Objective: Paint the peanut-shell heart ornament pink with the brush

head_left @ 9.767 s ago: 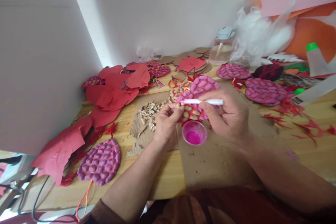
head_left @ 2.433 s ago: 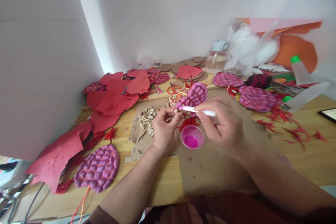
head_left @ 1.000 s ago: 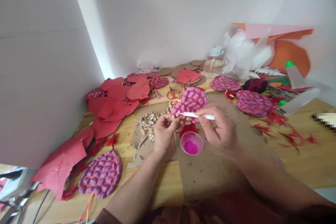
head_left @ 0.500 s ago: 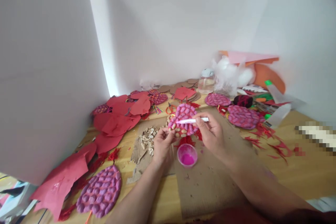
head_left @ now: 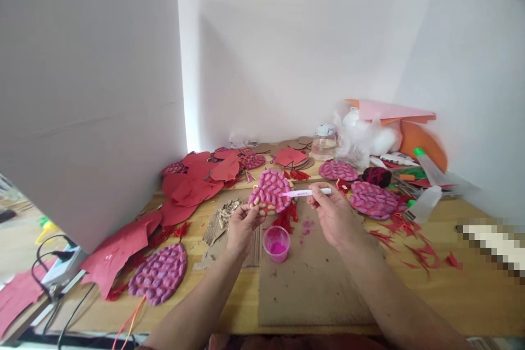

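Left hand (head_left: 245, 224) pinches the lower edge of a rounded plaque (head_left: 271, 186) between thumb and fingers; right hand (head_left: 334, 216) grips a smooth white marker (head_left: 314, 193), tip at the plaque, contact not confirmable from this view. Most lumpy shells on the plaque are pink; a few bare tan shells (head_left: 262, 211) are left beside the left grip. Below the grips, a clear plastic cup (head_left: 268, 249) of magenta liquid stands on flat, stained cardboard (head_left: 311, 290).

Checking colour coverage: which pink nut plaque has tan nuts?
The rounded pink nut plaque in the left hand: tan nuts line its lower edge; no other clearly shows any.
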The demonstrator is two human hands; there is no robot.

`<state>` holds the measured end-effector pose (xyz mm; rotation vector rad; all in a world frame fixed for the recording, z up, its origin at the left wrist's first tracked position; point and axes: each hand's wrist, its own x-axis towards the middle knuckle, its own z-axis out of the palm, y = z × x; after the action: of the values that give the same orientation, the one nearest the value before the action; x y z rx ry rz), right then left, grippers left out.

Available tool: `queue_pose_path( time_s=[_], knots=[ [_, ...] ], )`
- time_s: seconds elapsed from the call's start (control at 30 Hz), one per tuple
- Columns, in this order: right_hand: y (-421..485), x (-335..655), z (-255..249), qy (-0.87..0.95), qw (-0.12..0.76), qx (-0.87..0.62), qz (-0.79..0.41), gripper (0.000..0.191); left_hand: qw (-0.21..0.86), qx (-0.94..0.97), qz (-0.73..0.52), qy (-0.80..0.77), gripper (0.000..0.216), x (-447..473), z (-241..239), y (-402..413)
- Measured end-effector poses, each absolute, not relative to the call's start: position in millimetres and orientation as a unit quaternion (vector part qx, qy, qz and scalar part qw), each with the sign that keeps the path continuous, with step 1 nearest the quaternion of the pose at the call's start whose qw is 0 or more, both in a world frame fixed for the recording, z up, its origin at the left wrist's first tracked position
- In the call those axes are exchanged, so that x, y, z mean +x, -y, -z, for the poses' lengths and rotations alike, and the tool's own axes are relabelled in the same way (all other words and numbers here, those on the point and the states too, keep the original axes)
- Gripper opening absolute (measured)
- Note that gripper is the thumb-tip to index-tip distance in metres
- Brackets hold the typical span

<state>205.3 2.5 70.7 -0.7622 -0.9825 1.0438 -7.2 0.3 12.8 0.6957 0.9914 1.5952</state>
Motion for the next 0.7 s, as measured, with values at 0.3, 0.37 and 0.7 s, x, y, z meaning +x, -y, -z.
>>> queue_pose_path(
  time_s=[0.3, 0.37, 0.7],
  knots=[
    [7.7, 224.9, -61.4, 0.365, 0.630, -0.322, -0.605, 0.039, 0.519, 0.237, -0.703, -0.424, 0.055, 24.7, 2.0, 18.0],
    [9.5, 225.4, -57.3, 0.347, 0.619, -0.318, -0.629, 0.040, 0.514, 0.234, -0.705, -0.428, 0.055, 31.5, 1.8, 21.1],
    [14.3, 222.6, -50.0, 0.304, 0.574, -0.301, -0.698, 0.040, 0.489, 0.216, -0.721, -0.441, 0.055, 48.3, 9.8, 30.7]
  ],
)
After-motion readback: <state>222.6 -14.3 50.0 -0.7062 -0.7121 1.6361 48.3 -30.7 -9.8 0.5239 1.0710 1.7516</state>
